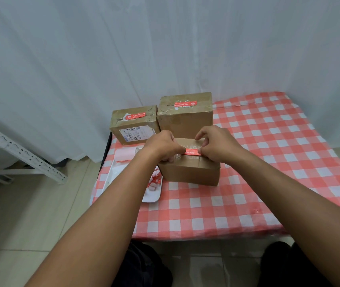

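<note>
Left hand (164,147) and right hand (214,145) pinch a red sticker (193,151) atop the nearest cardboard box (189,170).

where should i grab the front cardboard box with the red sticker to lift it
Probably its two end walls, one hand from each side. The front cardboard box sits flat, wider than deep, so the ends are flat opposite faces. The top is taken by the red sticker that the left hand and right hand pinch; the white tray lies close on the left.
</note>
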